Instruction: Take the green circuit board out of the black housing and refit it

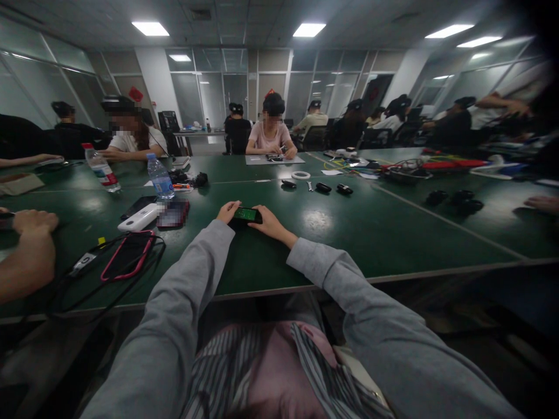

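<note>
Between my two hands a dark smartphone (247,215) is held sideways, its screen lit green, just above the green table (279,262). My left hand (227,212) is closed around the phone's left end. At the right end, my right hand (271,223) grips the phone in the same way. Grey sleeves cover both forearms. What the screen displays is too small to read. To the left of my hands lie a white device (138,217) and a dark red-edged phone (173,213), its surface blurred out.
A pink-framed phone (127,256) with a black lanyard lies front left. Two bottles (102,169) (161,177) stand behind it. Black objects (323,187) and a white ring (300,175) lie beyond my hands. A co-worker's arm (30,250) rests at left; another person (271,131) sits opposite.
</note>
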Tool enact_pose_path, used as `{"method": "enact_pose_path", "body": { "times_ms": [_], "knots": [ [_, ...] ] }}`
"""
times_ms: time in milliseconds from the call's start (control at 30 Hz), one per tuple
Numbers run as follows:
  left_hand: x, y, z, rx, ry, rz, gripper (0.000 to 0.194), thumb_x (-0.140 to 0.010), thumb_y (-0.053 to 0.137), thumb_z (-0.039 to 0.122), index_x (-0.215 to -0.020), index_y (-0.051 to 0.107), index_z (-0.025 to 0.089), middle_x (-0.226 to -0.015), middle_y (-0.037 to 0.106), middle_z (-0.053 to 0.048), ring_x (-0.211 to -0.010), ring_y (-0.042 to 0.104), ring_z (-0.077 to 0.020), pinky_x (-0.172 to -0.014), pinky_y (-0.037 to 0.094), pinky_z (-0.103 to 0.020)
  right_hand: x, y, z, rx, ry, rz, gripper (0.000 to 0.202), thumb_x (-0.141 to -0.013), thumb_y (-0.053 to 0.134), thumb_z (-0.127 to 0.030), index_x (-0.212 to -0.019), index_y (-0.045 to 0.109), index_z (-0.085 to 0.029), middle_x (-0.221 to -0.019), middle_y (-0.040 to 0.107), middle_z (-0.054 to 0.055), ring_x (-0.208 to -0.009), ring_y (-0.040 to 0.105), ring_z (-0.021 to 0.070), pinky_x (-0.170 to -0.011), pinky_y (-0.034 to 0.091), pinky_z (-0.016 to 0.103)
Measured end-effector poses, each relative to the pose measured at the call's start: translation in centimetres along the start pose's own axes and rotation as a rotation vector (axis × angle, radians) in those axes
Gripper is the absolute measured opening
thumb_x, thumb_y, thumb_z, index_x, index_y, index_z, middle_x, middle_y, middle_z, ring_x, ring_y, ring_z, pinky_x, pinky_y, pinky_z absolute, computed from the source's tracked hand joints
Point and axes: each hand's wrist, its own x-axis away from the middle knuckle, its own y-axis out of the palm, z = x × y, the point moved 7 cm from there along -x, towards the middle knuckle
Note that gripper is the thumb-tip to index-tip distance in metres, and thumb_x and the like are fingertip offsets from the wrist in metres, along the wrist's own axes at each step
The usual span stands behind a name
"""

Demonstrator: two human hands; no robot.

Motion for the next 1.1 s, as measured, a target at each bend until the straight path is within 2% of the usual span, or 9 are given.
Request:
{"method": "enact_pose_path", "body": {
  "times_ms": [233, 367, 467, 600, 967, 1100],
  "knots": [
    [-0.4, -0.1, -0.7, 0.053, -0.069, 0.026, 0.048, -0.073, 0.059, 0.055, -0.093, 0.064, 0.012, -0.095, 0.067, -0.010, -0.095, 0.060, -0.0211, -0.088, 0.043, -0.033, 0.1, -0.8, 1.1, -0.043, 0.076, 0.072, 0.049, -0.069, 0.068, -0.017, -0.114, 0.049, -0.021, -0.106, 0.050, 0.006, -0.101, 0.049, 0.0200, -0.090, 0.041, 0.036],
    [-0.9, 0.1, -1.8, 0.061, -0.068, -0.031, 0.060, -0.059, 0.074, 0.048, -0.104, 0.060, 0.012, -0.098, 0.066, -0.011, -0.097, 0.060, -0.0223, -0.089, 0.043, -0.036, 0.0, -1.1, 2.0, -0.098, 0.138, 0.116, 0.049, -0.066, 0.068, -0.014, -0.111, 0.051, -0.020, -0.105, 0.052, 0.005, -0.101, 0.049, 0.0195, -0.091, 0.041, 0.036],
    [-1.3, 0.4, -2.5, 0.091, -0.040, -0.094, 0.070, -0.052, 0.080, 0.039, -0.112, 0.056, 0.011, -0.101, 0.064, -0.013, -0.098, 0.060, -0.0225, -0.090, 0.044, -0.038, -0.1, -1.2, 2.4, -0.136, 0.142, 0.130, 0.049, -0.065, 0.068, -0.014, -0.110, 0.051, -0.022, -0.105, 0.053, 0.004, -0.101, 0.049, 0.0196, -0.091, 0.040, 0.037],
    [-1.7, 0.3, -2.9, 0.099, -0.015, -0.119, 0.070, -0.052, 0.080, 0.034, -0.114, 0.056, 0.011, -0.102, 0.064, -0.012, -0.100, 0.059, -0.0240, -0.093, 0.043, -0.041, -0.1, -1.2, 2.9, -0.178, 0.143, 0.131, 0.050, -0.064, 0.068, -0.016, -0.110, 0.051, -0.022, -0.107, 0.055, 0.003, -0.101, 0.050, 0.0196, -0.090, 0.040, 0.037],
    [-1.4, 0.2, -2.5, 0.086, -0.004, -0.139, 0.068, -0.055, 0.078, 0.034, -0.116, 0.056, 0.013, -0.106, 0.063, -0.012, -0.101, 0.059, -0.0229, -0.093, 0.043, -0.041, 0.0, -0.1, 5.4, -0.263, 0.266, 0.140, 0.055, -0.062, 0.071, -0.024, -0.113, 0.050, -0.019, -0.104, 0.056, 0.004, -0.098, 0.053, 0.0188, -0.088, 0.042, 0.037],
    [-1.6, 0.3, -2.6, 0.077, 0.008, -0.152, 0.069, -0.053, 0.079, 0.031, -0.115, 0.056, 0.013, -0.107, 0.063, -0.012, -0.103, 0.059, -0.0232, -0.095, 0.042, -0.042, 0.0, -0.2, 5.2, -0.255, 0.260, 0.135, 0.055, -0.062, 0.071, -0.022, -0.112, 0.050, -0.018, -0.103, 0.056, 0.004, -0.097, 0.053, 0.0187, -0.088, 0.042, 0.038]
  ]
}}
